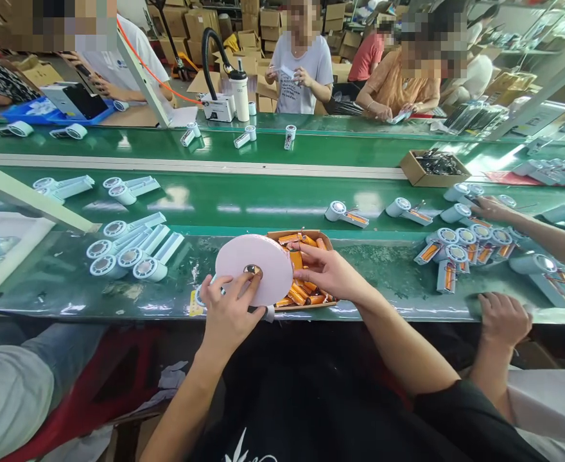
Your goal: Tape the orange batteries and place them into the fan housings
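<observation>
A pale, flat round roll (234, 260) with a hole at its centre is tilted up in front of me at the table's near edge. My left hand (229, 298) grips it, fingertips at the central hole. Just right of its rim is my right hand (330, 273), thumb and fingers curled toward each other. Something orange shows between those fingertips, but whether they hold it is unclear. Behind and below that hand, a cardboard box (330, 242) contains many orange wrapped battery cells (298, 294). A small dark-and-white item (262, 312) pokes out beneath the roll.
White fan-like units with handles (150, 268) are grouped left on the green table (205, 221). More units (453, 253), with orange cells inside, stand right, near a co-worker's hand (497, 212). Another person's fist (506, 317) rests at the edge. A box of dark parts (415, 170) sits farther back.
</observation>
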`<state>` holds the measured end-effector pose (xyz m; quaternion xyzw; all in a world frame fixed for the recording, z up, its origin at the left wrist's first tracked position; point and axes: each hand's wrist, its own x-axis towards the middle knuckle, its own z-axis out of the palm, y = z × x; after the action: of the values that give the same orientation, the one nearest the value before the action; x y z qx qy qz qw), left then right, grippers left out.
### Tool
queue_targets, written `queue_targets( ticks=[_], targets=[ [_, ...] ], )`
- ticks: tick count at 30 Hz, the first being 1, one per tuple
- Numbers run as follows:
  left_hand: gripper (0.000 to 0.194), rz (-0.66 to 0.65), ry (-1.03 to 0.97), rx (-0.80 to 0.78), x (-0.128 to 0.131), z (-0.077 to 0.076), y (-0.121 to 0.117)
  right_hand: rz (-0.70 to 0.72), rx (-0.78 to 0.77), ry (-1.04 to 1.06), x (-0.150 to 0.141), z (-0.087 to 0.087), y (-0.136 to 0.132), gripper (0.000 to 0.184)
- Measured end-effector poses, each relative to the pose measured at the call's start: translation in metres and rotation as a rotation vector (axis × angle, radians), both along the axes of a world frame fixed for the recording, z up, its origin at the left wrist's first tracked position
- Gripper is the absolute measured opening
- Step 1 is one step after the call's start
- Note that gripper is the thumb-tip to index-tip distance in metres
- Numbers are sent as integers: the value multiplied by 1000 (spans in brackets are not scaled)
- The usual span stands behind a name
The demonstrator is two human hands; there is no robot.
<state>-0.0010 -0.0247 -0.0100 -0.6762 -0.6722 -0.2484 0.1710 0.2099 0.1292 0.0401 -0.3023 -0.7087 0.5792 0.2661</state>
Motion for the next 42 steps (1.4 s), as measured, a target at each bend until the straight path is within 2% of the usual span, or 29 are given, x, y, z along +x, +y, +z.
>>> queue_targets(
  ticks=[2, 6, 8, 9, 11, 13, 15, 16, 18, 20, 22, 24, 26, 28, 30, 33, 36, 39, 42],
  targets=[
    [48, 54, -47, 10, 10, -3, 2, -138, -130, 180, -9, -15, -15, 57],
    [69, 94, -189, -14, 38, -14, 6, -631, -175, 571, -32, -51, -52, 58],
    [70, 100, -217, -38, 52, -19, 5, -693, -219, 626, -30, -58, -49, 59],
    [67, 96, -217, -57, 57, -20, 5, -687, -239, 619, -23, -58, -37, 59],
    [61, 55, -207, -114, 64, -19, 5, -689, -230, 604, 3, -48, 2, 57],
    [64, -19, -205, -193, 63, -12, 12, -865, -55, 721, 35, -32, 51, 52],
    [75, -120, -222, -281, 54, -2, 27, -1008, 120, 800, 59, -16, 88, 46],
    [80, -168, -234, -314, 46, 3, 35, -987, 147, 789, 67, -11, 96, 46],
    [75, -210, -256, -324, 24, 11, 47, -886, 133, 724, 73, -7, 90, 50],
    [55, -113, -261, -280, -4, 13, 47, -792, 73, 632, 77, -10, 64, 54],
    [46, 61, -244, -298, -33, 10, 32, -785, 14, 551, 84, -20, 33, 56],
    [47, 188, -247, -451, -58, 7, 9, -822, -47, 496, 96, -32, 10, 57],
    [53, 257, -317, -664, -77, 8, -8, -855, -111, 464, 109, -44, -1, 57],
    [56, 296, -396, -810, -90, 15, -11, -883, -157, 451, 118, -52, -4, 58],
    [50, 309, -398, -823, -99, 26, 3, -911, -181, 456, 121, -55, -1, 59],
    [47, 236, -313, -782, -110, 44, 41, -935, -179, 470, 121, -50, 6, 60],
    [49, 171, -232, -943, -114, 54, 68, -931, -136, 453, 124, -42, 11, 59],
    [50, 228, -160, -1070, -112, 51, 68, -954, -131, 430, 135, -45, 9, 59],
    [49, 315, -174, -1077, -100, 38, 54, -1023, -225, 427, 143, -60, 6, 58]
  ],
)
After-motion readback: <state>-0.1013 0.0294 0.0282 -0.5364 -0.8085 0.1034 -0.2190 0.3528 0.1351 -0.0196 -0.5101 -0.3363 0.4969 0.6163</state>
